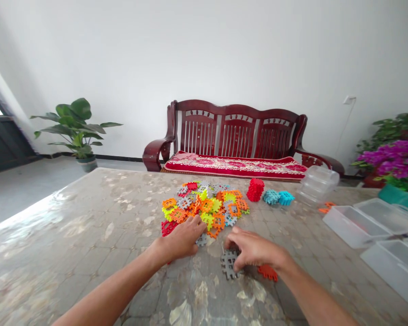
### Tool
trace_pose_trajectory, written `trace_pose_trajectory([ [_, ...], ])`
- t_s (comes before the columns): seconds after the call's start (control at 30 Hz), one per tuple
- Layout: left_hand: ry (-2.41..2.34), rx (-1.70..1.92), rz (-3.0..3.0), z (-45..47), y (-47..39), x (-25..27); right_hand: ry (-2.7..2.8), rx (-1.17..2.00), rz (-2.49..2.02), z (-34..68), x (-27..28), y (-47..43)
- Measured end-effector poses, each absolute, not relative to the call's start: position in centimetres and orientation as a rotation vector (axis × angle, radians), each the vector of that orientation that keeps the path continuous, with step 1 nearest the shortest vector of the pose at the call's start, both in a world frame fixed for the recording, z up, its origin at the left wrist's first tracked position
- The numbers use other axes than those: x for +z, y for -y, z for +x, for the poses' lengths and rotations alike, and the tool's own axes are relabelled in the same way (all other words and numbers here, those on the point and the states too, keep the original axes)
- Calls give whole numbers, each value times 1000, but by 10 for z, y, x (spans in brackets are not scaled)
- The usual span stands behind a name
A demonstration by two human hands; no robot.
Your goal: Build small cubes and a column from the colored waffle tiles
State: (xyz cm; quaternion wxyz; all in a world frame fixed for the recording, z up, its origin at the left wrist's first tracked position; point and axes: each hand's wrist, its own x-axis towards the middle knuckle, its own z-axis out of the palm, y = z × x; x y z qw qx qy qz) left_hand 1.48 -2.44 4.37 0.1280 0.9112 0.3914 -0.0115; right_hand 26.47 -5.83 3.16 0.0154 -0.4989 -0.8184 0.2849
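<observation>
A loose pile of colourful plastic interlocking tiles (pixel 207 206) in orange, yellow, red and grey lies mid-table. My left hand (pixel 187 235) rests at its near edge, fingers bent and closed around a small grey interlocking tile (pixel 201 240); its fingertips are partly hidden. To the right of the pile, my right hand (pixel 251 248) pinches a dark grey lattice tile (pixel 228 265), tilted just above or on the tabletop. I cannot tell whether it is one tile or several together. Partly behind the right wrist lies a group of orange-red tiles (pixel 268 272).
Beyond the pile stand a red tile stack (pixel 255 189), a pale teal stack (pixel 271 196) and a blue stack (pixel 286 198). Clear plastic boxes (pixel 355 226) and stacked clear containers (pixel 318 184) are on the right. A wooden bench (pixel 236 136) is behind the patterned table (pixel 88 235).
</observation>
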Motion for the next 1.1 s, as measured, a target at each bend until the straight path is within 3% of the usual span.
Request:
trace_pose_trajectory([
  [0.17,-1172,-142,2761,21,28,45,2597,866,-1551,260,37,52],
  [0.4,-1133,-111,2929,28,38,32,2041,1233,-1442,264,36,28],
  [0.6,-1099,-61,2976,25,36,24,1648,1106,-1414,261,57,-17],
  [0.83,-1062,-52,2939,23,28,28,1753,1009,-1480,276,64,-3],
  [1.1,-1010,-98,2990,20,26,26,2423,826,-1787,326,47,72],
])
